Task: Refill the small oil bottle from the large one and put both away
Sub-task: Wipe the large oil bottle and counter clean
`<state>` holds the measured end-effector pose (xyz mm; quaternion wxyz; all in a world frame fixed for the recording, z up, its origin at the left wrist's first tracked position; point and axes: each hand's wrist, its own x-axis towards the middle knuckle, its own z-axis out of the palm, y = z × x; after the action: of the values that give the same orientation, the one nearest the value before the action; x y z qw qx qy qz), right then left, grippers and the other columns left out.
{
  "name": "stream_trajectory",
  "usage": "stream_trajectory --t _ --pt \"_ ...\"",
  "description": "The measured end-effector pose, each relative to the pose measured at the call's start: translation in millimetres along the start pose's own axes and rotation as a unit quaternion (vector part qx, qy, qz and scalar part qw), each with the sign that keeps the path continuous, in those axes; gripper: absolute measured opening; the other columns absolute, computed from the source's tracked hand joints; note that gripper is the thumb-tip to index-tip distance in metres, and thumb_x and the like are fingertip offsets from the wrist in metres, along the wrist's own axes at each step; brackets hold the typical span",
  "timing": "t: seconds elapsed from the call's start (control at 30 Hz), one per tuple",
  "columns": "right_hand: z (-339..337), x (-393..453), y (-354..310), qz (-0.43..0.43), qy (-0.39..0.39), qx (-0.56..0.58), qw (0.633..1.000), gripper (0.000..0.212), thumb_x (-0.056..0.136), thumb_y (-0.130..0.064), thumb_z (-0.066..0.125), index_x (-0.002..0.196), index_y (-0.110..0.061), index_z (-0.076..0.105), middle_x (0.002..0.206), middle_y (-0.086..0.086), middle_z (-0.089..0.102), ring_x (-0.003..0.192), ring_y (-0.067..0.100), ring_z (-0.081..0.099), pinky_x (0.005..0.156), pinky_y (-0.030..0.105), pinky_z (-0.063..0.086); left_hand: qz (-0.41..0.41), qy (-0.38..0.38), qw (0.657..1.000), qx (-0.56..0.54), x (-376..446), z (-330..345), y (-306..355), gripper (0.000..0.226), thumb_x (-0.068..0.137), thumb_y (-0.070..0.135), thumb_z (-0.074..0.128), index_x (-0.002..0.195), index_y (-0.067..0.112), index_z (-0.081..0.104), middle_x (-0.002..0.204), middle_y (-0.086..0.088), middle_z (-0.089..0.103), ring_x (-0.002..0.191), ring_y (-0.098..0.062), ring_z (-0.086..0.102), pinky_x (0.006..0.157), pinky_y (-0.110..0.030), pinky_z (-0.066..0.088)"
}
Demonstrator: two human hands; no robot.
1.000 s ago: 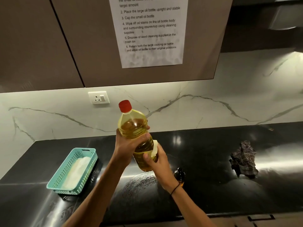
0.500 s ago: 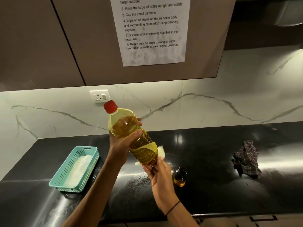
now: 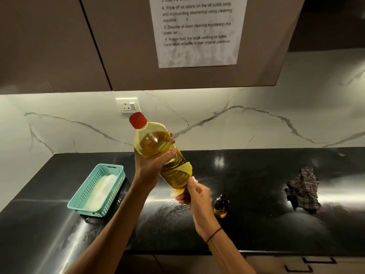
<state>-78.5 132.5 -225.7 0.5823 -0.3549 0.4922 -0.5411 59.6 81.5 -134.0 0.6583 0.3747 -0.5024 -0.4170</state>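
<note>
— Gripping what, exactly, and with which hand?

— Left hand [image 3: 153, 167] wraps around the upper body of the large oil bottle [image 3: 160, 153], holding it in the air above the worktop [image 3: 256, 224], tilted with its red cap [image 3: 138, 120] up and to the left. The tilt seems meant to expose the base.

— And the other hand?

— Right hand [image 3: 194, 196] pinches a pale wipe [image 3: 175, 193] against the bottle's bottom, probably cleaning off oil.

— Where is the small oil bottle [image 3: 221, 206]?

— Upright on the worktop just right of that hand, dark cap on, amber oil inside. Neither bottle is put away yet.

— Anything further out?

— A teal basket [image 3: 83, 200] with white cloths on the left, a crumpled checked cloth [image 3: 304, 190] on the far right, and an instruction sheet [image 3: 197, 30] on the cabinet above.
</note>
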Motion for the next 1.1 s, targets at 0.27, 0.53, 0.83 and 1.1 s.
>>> stream_trajectory --t 0.27,0.53,0.83,1.1 --pt "-14 34 3 -0.088 0.035 -0.053 0.994 0.037 0.103 -0.013 0.06 0.073 0.009 0.06 0.064 0.021 0.05 0.062 0.019 0.048 0.057 0.029 0.043 0.024 -0.015 0.999 0.042 -7 -5 -5 0.042 0.072 0.019 0.086 0.106 0.042 0.075 0.107 -0.002 0.079 0.1 -0.025 0.076 0.088 -0.041 0.062" --pt "-18 79 47 0.057 -0.044 -0.069 0.995 0.027 0.099 -0.001 0.059 0.082 0.02 0.062 0.069 0.012 0.056 0.059 0.016 0.049 0.053 0.026 0.043 0.013 -0.02 0.997 0.067 -11 -24 -19 0.039 0.074 0.024 0.084 0.108 0.038 0.072 0.106 -0.005 0.078 0.097 -0.026 0.076 0.086 -0.041 0.063" --pt "-43 97 149 0.083 -0.007 -0.613 0.785 0.035 0.094 -0.014 0.064 0.126 -0.005 0.054 0.126 0.019 0.062 0.119 0.041 0.061 0.095 0.045 0.051 -0.028 0.024 0.997 0.063 -18 -68 -27 0.063 0.072 0.028 0.084 0.123 0.004 0.057 0.108 -0.002 0.077 0.105 -0.024 0.075 0.089 -0.038 0.061" --pt "-54 102 234 -0.04 -0.083 -0.729 0.678 0.075 0.105 -0.03 0.047 0.163 -0.005 0.007 0.171 0.019 0.005 0.159 0.035 0.002 0.129 0.048 0.015 -0.023 0.054 0.997 0.042 -23 -120 -28 0.056 0.074 0.018 0.082 0.122 0.004 0.057 0.114 -0.01 0.073 0.116 -0.03 0.071 0.096 -0.04 0.059"
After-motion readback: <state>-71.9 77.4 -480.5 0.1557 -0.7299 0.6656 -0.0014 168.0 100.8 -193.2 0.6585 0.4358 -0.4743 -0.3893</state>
